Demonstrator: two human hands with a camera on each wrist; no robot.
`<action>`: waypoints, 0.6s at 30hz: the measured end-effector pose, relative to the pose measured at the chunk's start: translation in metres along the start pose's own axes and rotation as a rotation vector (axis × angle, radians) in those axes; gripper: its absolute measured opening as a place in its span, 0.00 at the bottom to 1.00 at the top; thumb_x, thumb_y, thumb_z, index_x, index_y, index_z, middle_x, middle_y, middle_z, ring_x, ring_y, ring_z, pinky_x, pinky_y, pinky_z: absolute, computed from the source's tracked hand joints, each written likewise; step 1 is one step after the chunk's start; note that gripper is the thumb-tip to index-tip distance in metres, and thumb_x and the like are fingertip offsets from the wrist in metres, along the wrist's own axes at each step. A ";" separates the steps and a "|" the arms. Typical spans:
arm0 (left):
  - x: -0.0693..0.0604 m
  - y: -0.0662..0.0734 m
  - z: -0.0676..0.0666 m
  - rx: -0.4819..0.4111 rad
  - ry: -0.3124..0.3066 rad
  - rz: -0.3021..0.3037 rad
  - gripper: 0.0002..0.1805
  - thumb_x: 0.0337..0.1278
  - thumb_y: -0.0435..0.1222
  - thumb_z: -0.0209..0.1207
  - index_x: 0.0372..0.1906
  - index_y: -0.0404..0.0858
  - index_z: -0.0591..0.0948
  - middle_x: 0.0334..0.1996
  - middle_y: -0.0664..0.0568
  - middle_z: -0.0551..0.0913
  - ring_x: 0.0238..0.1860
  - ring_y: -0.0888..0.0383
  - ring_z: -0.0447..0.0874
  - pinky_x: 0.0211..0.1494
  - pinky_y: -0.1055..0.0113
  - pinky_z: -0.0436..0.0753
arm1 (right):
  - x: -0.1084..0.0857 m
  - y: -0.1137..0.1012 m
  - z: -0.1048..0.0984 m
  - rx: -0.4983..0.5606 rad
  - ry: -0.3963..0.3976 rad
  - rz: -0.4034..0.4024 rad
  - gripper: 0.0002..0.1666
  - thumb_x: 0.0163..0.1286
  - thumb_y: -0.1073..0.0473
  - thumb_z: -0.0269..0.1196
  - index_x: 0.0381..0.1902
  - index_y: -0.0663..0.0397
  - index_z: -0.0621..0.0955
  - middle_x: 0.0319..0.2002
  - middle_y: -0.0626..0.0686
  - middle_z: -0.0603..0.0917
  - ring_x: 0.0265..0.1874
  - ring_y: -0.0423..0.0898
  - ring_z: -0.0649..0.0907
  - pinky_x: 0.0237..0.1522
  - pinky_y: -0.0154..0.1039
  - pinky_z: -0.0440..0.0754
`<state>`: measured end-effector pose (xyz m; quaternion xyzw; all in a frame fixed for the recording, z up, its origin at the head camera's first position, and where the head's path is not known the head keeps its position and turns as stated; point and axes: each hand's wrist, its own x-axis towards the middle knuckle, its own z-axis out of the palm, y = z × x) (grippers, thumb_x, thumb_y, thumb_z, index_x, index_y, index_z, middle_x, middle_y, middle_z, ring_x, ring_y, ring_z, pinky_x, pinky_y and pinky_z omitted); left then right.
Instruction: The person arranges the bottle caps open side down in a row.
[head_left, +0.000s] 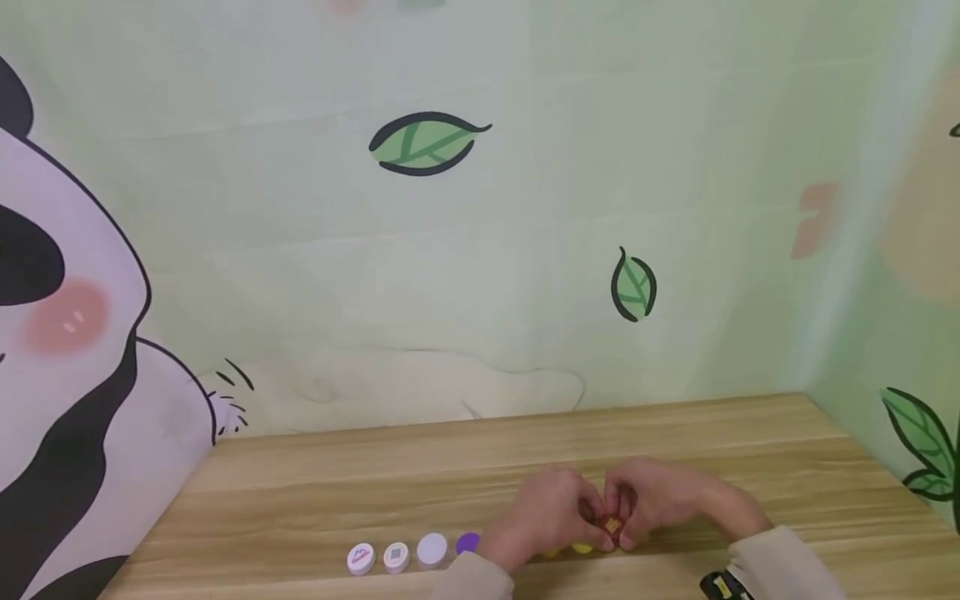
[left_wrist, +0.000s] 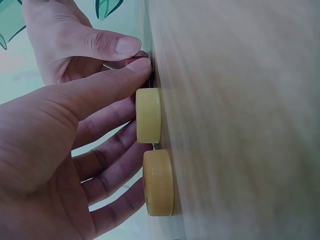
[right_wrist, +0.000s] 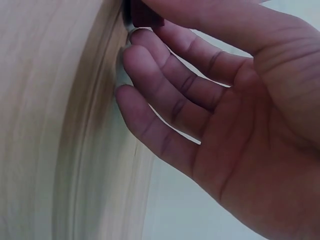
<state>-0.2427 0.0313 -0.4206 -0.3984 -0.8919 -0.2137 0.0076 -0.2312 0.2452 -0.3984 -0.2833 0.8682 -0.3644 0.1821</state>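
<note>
A dark red cap [head_left: 612,527] with a gold pattern sits low at the wooden table, between the fingertips of both hands. My left hand [head_left: 551,512] pinches it from the left, and my right hand [head_left: 660,496] from the right. In the right wrist view, part of the dark red cap [right_wrist: 146,15] shows under the thumb at the top edge. Beside the left fingers, in the left wrist view, stand a yellow cap [left_wrist: 148,116] and an orange-yellow cap [left_wrist: 159,183]. Fingers hide most of the red cap.
Left of the hands, a row on the table [head_left: 300,483] holds a white cap with a logo [head_left: 361,559], a white cap with a square code [head_left: 396,557], a pale lavender cap [head_left: 432,550] and a purple cap [head_left: 468,543]. A printed cloth backdrop [head_left: 487,292] rises behind.
</note>
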 end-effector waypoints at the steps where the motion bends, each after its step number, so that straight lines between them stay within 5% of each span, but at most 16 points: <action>1: -0.001 0.000 0.000 0.013 0.002 0.004 0.13 0.45 0.50 0.83 0.33 0.52 0.92 0.28 0.72 0.87 0.31 0.77 0.73 0.37 0.78 0.72 | 0.001 0.000 0.001 0.000 -0.004 0.004 0.19 0.54 0.72 0.78 0.38 0.55 0.81 0.32 0.46 0.83 0.32 0.40 0.81 0.38 0.34 0.81; 9: -0.009 -0.002 -0.006 0.029 0.022 -0.010 0.14 0.45 0.51 0.83 0.34 0.52 0.93 0.29 0.72 0.86 0.32 0.77 0.73 0.37 0.78 0.72 | 0.007 -0.010 0.001 0.021 -0.034 -0.005 0.20 0.53 0.74 0.78 0.37 0.57 0.80 0.30 0.46 0.83 0.31 0.39 0.80 0.36 0.33 0.80; 14: -0.010 -0.005 -0.013 -0.183 -0.021 -0.069 0.13 0.52 0.50 0.79 0.37 0.48 0.93 0.29 0.72 0.86 0.29 0.74 0.75 0.36 0.76 0.76 | 0.004 -0.015 -0.003 0.033 -0.032 0.000 0.20 0.53 0.72 0.78 0.39 0.58 0.81 0.31 0.48 0.83 0.31 0.40 0.80 0.36 0.33 0.79; 18: -0.014 -0.014 -0.018 -0.301 -0.006 -0.110 0.18 0.60 0.50 0.75 0.45 0.42 0.92 0.39 0.63 0.90 0.39 0.68 0.84 0.45 0.71 0.82 | -0.002 -0.015 -0.004 0.036 0.025 0.036 0.18 0.59 0.65 0.76 0.45 0.59 0.82 0.32 0.49 0.83 0.32 0.45 0.81 0.35 0.36 0.79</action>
